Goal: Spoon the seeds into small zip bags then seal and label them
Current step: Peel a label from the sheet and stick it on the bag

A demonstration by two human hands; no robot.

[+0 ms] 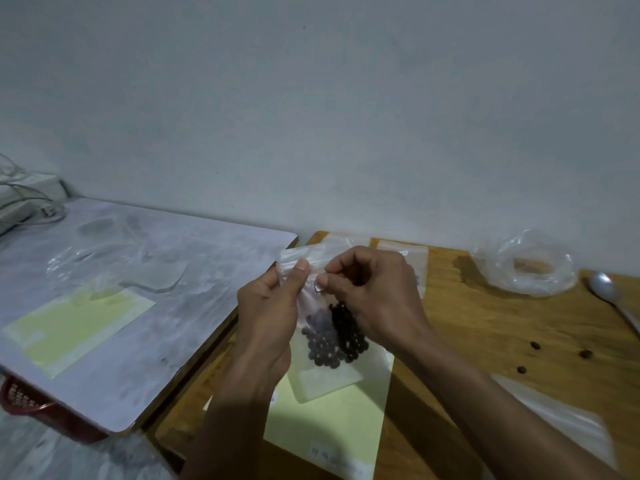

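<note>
Between both hands [325, 292], pinched near its top, apparently, hangs the seed bag [329, 344].

- Spoon [610, 299] handle cut off at 3 o'clock edge.
- Red basket [20, 400] mostly hidden under grey board [145, 327], 8 o'clock.
- Writing on green sheet [329, 431] too blurred to read.
</note>
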